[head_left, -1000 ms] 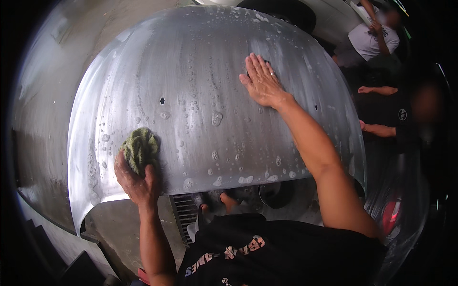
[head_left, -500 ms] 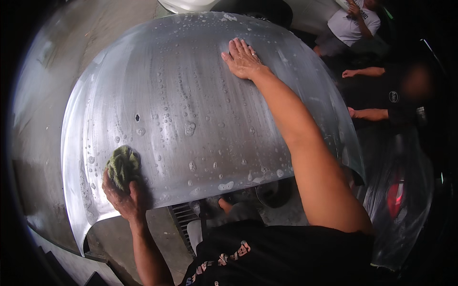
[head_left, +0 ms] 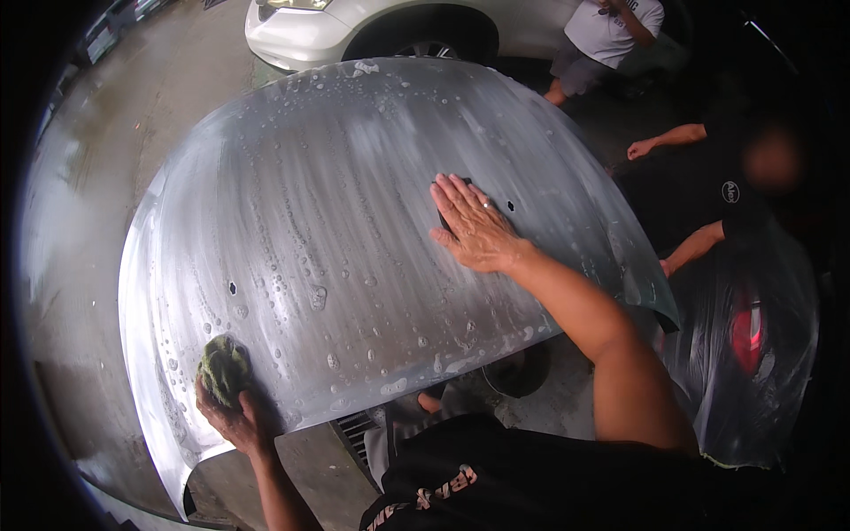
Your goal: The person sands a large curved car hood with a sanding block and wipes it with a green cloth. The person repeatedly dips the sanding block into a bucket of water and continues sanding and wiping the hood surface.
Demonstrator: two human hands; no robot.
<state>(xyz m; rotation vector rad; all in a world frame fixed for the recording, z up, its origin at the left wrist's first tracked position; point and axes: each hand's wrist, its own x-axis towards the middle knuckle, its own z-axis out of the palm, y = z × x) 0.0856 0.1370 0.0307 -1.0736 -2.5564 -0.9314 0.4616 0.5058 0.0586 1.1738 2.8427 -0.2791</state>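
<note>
A silver-grey car hood (head_left: pixel 354 239), wet and dotted with soap suds, lies in front of me. Near its front left edge my left hand (head_left: pixel 232 425) is closed round a bunched green cloth (head_left: pixel 224 367) that rests on the metal. My right hand (head_left: pixel 478 232) lies flat, fingers stretched out, right of the hood's middle. A dark edge shows beneath those fingers; I cannot make out what it is. Two small dark holes pierce the hood, one beyond the cloth and the other beside my right hand.
A white car (head_left: pixel 301 40) stands beyond the hood. At the far right is a person in a white shirt (head_left: pixel 611 31); another in dark clothes stands to the right. Clear plastic sheeting (head_left: pixel 708 380) drapes over something with a red light. A floor grate (head_left: pixel 356 434) lies below the near edge.
My right hand has moved toward me across the hood, from near its far end. My left hand keeps the cloth at about the same spot on the metal. The view has tilted up.
</note>
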